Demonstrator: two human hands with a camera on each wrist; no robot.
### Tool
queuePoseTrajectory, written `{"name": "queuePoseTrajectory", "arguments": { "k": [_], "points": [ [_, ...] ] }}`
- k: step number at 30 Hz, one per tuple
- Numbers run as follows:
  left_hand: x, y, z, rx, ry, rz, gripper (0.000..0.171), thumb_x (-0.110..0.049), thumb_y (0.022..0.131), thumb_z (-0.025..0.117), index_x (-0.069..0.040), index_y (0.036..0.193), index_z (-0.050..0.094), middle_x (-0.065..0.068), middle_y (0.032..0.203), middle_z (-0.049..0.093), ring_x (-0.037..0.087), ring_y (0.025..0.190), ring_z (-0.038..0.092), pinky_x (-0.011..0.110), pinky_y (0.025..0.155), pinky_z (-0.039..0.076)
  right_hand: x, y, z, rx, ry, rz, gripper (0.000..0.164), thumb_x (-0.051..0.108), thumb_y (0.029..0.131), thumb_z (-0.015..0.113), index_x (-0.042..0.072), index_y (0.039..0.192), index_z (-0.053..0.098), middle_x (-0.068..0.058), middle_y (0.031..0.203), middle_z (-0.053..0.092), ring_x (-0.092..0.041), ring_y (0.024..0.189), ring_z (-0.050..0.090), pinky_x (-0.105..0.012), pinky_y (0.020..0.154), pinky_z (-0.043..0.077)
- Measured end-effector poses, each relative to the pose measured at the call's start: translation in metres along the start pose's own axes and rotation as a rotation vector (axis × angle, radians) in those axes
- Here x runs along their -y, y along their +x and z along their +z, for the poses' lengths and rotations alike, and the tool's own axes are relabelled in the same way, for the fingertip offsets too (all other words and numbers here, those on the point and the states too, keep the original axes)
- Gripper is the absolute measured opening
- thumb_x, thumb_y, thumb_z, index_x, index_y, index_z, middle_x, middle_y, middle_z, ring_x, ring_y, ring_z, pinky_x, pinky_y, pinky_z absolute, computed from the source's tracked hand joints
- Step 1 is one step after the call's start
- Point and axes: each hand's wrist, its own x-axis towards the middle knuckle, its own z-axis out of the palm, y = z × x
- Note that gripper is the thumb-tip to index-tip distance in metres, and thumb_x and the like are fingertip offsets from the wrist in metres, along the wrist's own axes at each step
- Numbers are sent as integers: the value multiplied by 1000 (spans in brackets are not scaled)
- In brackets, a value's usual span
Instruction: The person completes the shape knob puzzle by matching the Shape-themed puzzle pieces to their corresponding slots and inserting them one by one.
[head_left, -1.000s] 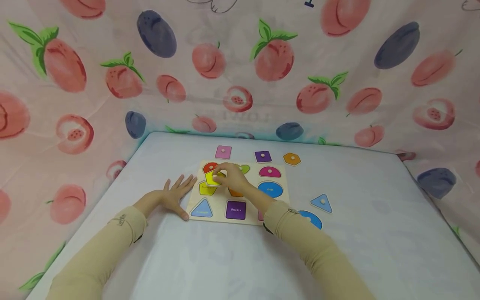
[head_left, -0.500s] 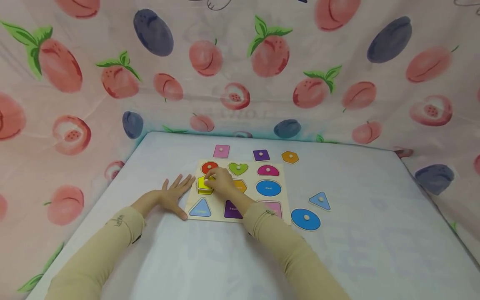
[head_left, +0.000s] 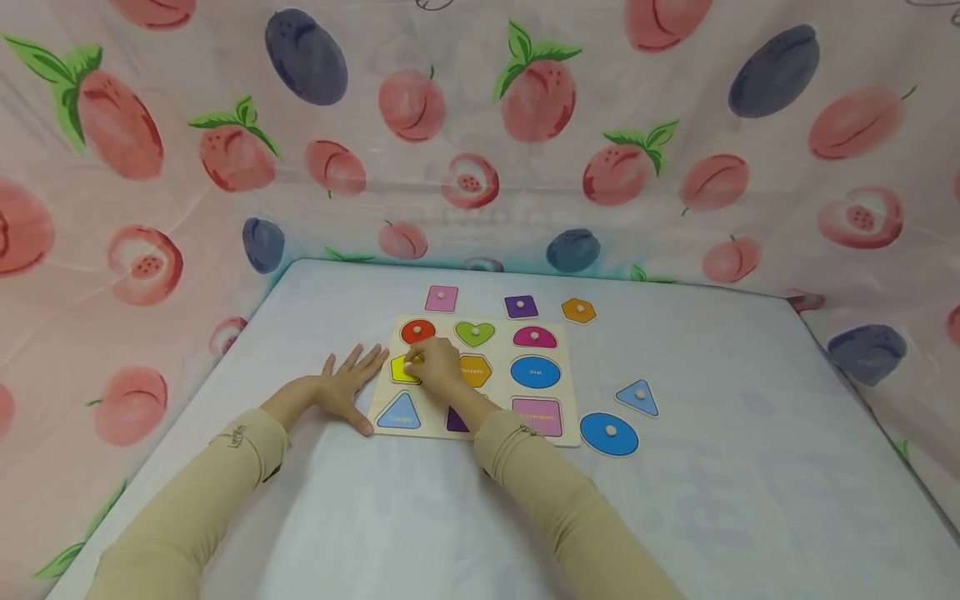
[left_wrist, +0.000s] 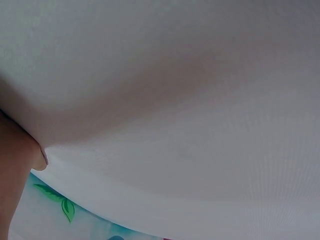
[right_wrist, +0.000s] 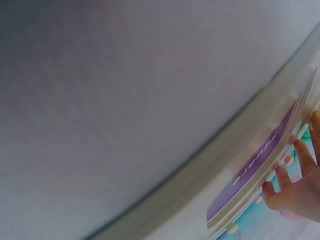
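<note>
The pale wooden puzzle board (head_left: 433,421) lies flat, with printed shapes and words on it. My right hand (head_left: 438,365) pinches the knob of the yellow pentagon piece (head_left: 401,372), which lies over the pentagon spot at the board's left side. Fingers spread and straight, my left hand (head_left: 345,390) rests along the board's left edge. In the left wrist view only a bit of that hand (left_wrist: 17,165) shows. The right wrist view has my right hand (right_wrist: 295,195) beyond the purple square spot (right_wrist: 250,170). A red circle (head_left: 417,331), green heart (head_left: 475,334) and magenta semicircle (head_left: 535,337) sit along the back row.
Behind the board lie a pink rectangle (head_left: 442,302), a purple square (head_left: 521,310) and an orange hexagon (head_left: 579,313), all knobbed. To its right are a light blue triangle (head_left: 637,400) and a blue oval (head_left: 609,437). A peach-print curtain (head_left: 480,125) borders the white table (head_left: 750,417).
My right hand has carried the yellow pentagon left and down, from above the board onto its printed spot. My left hand has stayed at the board's edge. The view shifts slightly.
</note>
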Motion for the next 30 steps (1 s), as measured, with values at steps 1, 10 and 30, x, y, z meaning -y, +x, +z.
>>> {"name": "queuePoseTrajectory", "arguments": {
  "k": [1,10,30],
  "points": [
    [0,0,0,2,1,-1,132,-58,62,79,-8,151,-5,18,157,-14,43,142,-18,71,104,-14,0,0,0,0,-10,-4,12,19,86,69,12,94,75,-1,106,71,-20,105,57,-40,103,39],
    [-1,-1,-1,7,-13,9,132,-57,62,79,-7,150,-5,19,157,-13,44,141,-19,72,104,-15,6,1,-4,45,-75,1,11,18,87,68,11,92,74,-2,100,72,-21,94,55,-38,93,43],
    [-2,-4,-5,18,-11,3,133,-58,61,79,-6,150,-5,20,157,-13,45,141,-18,72,104,-14,5,1,-21,196,-49,-72,18,11,86,68,5,103,70,-8,111,69,-21,99,58,-33,98,47]
  ]
}}
